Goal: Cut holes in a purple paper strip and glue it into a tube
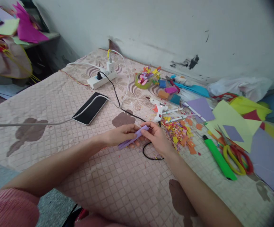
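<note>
A narrow folded strip of purple paper (134, 137) is held between both hands over the middle of the table. My left hand (124, 135) is closed round its left part, some fingers beneath it and partly hidden. With thumb and fingers my right hand (154, 134) pinches the strip's upper right end. Just behind the right hand stands a white glue gun (160, 110). Beside that hand lies a heap of small orange, yellow and pink paper scraps (178, 134), and a black cord (148, 158) loops under the wrist.
A phone (90, 108) and a white power strip (102, 80) lie to the left, with cables across the cloth. On the right are a green cutter (219, 159), scissors (236, 157) and coloured paper sheets (236, 121). A tape roll (141, 82) holding paper flowers stands near the wall.
</note>
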{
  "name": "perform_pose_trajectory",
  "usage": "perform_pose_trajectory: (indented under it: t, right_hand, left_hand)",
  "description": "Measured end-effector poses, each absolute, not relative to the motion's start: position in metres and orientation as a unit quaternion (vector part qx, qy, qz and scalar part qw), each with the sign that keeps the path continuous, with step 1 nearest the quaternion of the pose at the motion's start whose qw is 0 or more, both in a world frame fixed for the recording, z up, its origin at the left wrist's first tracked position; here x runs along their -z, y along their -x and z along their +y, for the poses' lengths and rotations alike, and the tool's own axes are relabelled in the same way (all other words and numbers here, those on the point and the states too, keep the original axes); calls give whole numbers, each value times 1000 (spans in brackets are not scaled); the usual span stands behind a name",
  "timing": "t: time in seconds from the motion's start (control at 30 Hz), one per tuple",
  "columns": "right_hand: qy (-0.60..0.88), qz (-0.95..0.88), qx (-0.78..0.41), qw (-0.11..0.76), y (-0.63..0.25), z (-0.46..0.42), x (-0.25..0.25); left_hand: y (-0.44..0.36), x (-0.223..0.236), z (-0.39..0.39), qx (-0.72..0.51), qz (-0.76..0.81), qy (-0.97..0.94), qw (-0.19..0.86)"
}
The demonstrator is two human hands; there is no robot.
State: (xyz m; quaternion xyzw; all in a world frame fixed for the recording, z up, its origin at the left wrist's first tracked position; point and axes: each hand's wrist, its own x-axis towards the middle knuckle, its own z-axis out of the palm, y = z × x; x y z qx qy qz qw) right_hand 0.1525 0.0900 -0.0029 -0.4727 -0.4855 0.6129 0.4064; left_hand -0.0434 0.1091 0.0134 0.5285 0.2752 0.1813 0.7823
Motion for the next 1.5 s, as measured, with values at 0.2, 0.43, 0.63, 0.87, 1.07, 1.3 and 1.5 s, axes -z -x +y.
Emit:
perform_pose_trajectory:
  t: [0.2,0.43,0.63,0.87,1.07,1.3,1.5]
  right_hand:
    - [483,-474,-608,415,-153,92,0]
    - [492,-469,-599,423,-154,93,-2]
    - [488,-466,-602,427,-155,95,0]
    - [484,-470,-603,425,-158,95,0]
    - [479,-479,-602,424,-159,95,-2]
    - [460,-518,-588,416,-157,90,-4]
    - [470,-537,-565,414,-160,88,-4]
  left_hand:
    - [48,-15,113,-165,259,-527,793]
    - [50,-14,116,-169,229,-516,808]
    - [53,-16,116,-157,221,-522,809]
    - [55,-15,119,-152,205,-515,818]
    - [56,-15,121,-143,188,-519,821]
    - [53,-17,118,-160,178,-543,805]
    - [50,-20,116,-163,172,-556,796]
